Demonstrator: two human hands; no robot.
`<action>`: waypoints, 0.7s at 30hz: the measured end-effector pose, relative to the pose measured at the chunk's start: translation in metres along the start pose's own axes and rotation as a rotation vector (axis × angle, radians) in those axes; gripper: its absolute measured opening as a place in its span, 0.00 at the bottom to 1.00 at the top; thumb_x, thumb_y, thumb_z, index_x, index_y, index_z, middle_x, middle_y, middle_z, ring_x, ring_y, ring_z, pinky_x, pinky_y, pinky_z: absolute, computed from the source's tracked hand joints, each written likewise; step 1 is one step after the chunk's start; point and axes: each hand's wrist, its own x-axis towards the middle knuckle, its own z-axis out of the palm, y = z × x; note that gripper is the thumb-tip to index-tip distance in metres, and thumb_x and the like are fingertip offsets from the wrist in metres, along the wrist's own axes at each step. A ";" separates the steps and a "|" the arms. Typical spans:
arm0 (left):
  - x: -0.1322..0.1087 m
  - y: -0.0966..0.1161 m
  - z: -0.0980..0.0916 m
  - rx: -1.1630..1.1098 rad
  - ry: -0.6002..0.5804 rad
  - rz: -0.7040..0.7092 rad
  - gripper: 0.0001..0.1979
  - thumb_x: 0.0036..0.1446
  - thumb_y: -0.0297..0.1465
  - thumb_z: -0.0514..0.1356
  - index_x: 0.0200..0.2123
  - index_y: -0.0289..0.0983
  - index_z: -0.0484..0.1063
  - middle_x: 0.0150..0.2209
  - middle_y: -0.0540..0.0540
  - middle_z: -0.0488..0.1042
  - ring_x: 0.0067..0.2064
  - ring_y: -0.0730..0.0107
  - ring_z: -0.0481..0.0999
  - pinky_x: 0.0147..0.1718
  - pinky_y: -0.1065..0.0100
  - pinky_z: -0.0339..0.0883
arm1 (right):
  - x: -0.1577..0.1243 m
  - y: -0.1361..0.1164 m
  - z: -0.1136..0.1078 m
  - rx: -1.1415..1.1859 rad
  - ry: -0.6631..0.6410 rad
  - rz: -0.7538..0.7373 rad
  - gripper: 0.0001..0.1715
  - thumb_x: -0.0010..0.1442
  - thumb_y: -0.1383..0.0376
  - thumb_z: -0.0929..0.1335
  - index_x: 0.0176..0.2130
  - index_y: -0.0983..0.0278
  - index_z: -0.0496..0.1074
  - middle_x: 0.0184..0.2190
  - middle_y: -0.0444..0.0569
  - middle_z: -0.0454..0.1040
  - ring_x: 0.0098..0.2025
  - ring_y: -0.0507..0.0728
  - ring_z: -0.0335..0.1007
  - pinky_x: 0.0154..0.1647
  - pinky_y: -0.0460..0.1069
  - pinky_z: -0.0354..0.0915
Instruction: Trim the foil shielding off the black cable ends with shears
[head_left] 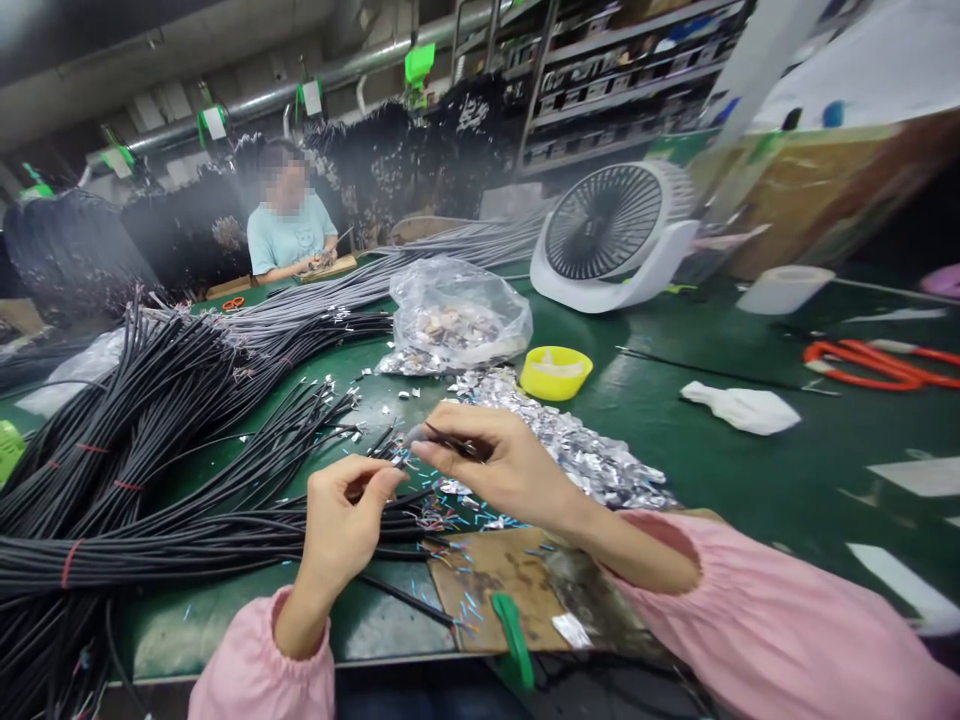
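Note:
My left hand (341, 520) is closed, with thumb and index finger pinched at the tip of a thin black cable (399, 459). Close beside it, my right hand (491, 460) is closed around a slim dark tool (452, 440) that looks like tweezers; the fingers cover most of it. The fingertips of both hands nearly meet. Under and behind them lie black cables (300, 430) with stripped ends, bits of coloured wire and a heap of silver foil pieces (592, 450). Below my hands is a worn wooden board (480, 570) with blue and orange wire scraps.
Bundled black cables (112, 470) fill the left. A clear plastic bag (461, 310), yellow cup (555, 373) and white fan (611, 235) stand beyond my hands. Orange-handled scissors (862, 365) lie right. A green-handled item (512, 640) sits at the front edge. Another person (292, 235) works across the table.

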 end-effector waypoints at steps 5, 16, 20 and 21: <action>-0.003 -0.002 0.001 0.039 0.047 0.048 0.07 0.50 0.31 0.59 0.25 0.34 0.76 0.24 0.48 0.74 0.26 0.73 0.71 0.25 0.75 0.62 | -0.004 0.000 0.002 -0.042 0.066 -0.114 0.04 0.53 0.73 0.66 0.28 0.66 0.71 0.22 0.45 0.69 0.22 0.48 0.63 0.19 0.43 0.59; -0.002 -0.001 0.001 -0.070 0.126 0.017 0.08 0.50 0.33 0.60 0.25 0.34 0.75 0.20 0.50 0.71 0.20 0.76 0.66 0.19 0.76 0.58 | -0.008 -0.005 0.001 -0.012 0.153 -0.091 0.04 0.52 0.73 0.67 0.29 0.66 0.72 0.22 0.45 0.69 0.21 0.49 0.62 0.19 0.43 0.59; -0.007 -0.003 0.003 -0.044 0.125 0.062 0.06 0.49 0.31 0.61 0.26 0.35 0.75 0.23 0.50 0.72 0.23 0.75 0.68 0.23 0.75 0.62 | -0.003 -0.007 0.002 0.083 0.056 0.056 0.07 0.52 0.69 0.67 0.24 0.66 0.71 0.19 0.43 0.67 0.19 0.48 0.57 0.16 0.43 0.53; -0.007 -0.004 0.002 -0.045 0.111 0.067 0.05 0.49 0.30 0.61 0.25 0.35 0.75 0.23 0.50 0.72 0.23 0.75 0.68 0.23 0.75 0.62 | -0.002 -0.007 0.002 0.097 0.037 0.070 0.08 0.53 0.69 0.67 0.23 0.66 0.71 0.18 0.43 0.66 0.18 0.47 0.56 0.16 0.43 0.53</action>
